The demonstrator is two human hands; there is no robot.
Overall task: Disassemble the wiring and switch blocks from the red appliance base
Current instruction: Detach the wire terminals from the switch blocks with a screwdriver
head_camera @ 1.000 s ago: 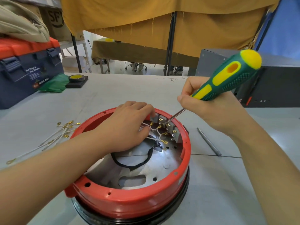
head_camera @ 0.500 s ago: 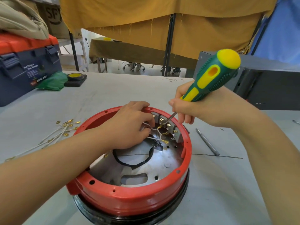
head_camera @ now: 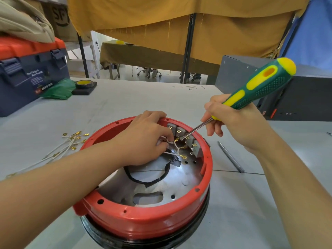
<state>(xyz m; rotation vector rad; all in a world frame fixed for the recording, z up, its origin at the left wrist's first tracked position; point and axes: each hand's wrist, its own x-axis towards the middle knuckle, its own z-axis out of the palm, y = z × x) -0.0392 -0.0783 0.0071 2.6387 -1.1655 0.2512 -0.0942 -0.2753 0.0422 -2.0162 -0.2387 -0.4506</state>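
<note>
Where grey table (head_camera: 125, 105) ends, ochre cloth (head_camera: 215, 24) hangs; toolbox (head_camera: 27, 72) left.

Both hands (head_camera: 143, 139) and the screwdriver (head_camera: 251, 90) crowd the switch blocks (head_camera: 181, 132); the red base's (head_camera: 143, 220) near half lies open

Not much to report on the person honestly, you only get two arms coming in from the bottom corners. Both forearms are bare all the way to the edge of the shot, so any sleeves end above what's visible. The left hand (head_camera: 143, 139) and right hand (head_camera: 231, 123) are bare too: no gloves, no watch or wristband. I don't spot any rings, though some fingers are tucked away so I can't be sure. Nails look short and plain.
</note>
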